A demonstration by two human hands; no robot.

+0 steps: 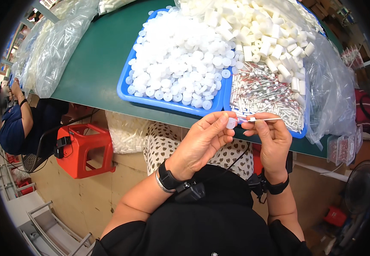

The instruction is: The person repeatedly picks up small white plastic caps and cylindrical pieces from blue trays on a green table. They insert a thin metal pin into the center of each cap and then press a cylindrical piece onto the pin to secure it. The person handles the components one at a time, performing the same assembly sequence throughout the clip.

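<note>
Both my hands are raised at the table's near edge, just in front of two blue trays. Between thumb and forefinger of my left hand (206, 143) is a small translucent white plastic disc (232, 123). My right hand (272, 143) pinches a thin part with a white block (252, 120) at its tip, held almost touching the disc. Whether the two pieces join I cannot tell. Similar discs fill the left blue tray (163, 106). The right tray holds a pile of thin white-ended parts with reddish wires (264, 94) and, behind them, short cream foam cylinders (274, 32).
Clear plastic bags (50, 55) lie on the green table (93, 59) at the far left, and another bag (328, 85) at the right. A red stool (84, 151) and a sack of white parts (127, 132) stand below. A co-worker's arm (26, 117) shows at far left; a fan (362, 185) at right.
</note>
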